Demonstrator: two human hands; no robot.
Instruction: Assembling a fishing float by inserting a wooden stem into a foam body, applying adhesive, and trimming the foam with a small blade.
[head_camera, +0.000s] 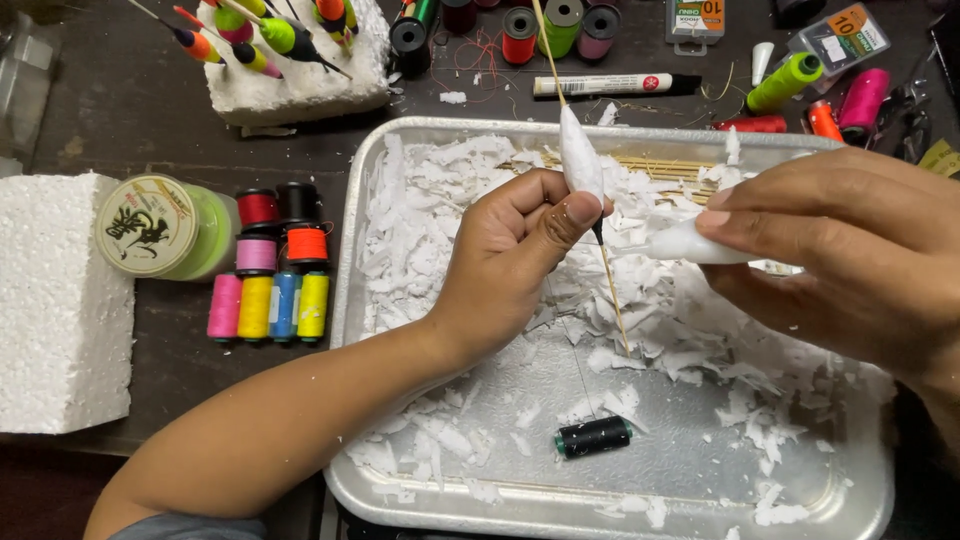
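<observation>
My left hand (515, 245) pinches a white carved foam float body (580, 160) skewered on a thin bamboo stick (608, 275) that runs from the top of the view down into the tray. My right hand (850, 260) holds a second white foam piece (690, 243), its tip close to the stick just below the float body. Both hands hover over a silver metal tray (345, 290) filled with white foam shavings (640, 310). A black thread spool (593, 437) lies in the tray's near part.
A foam block (55, 300) sits at the left beside a round line spool (150, 225) and several coloured thread spools (270, 280). Another foam block (300, 85) holds painted floats at the back. A marker (610, 85), more spools and small packets line the far edge.
</observation>
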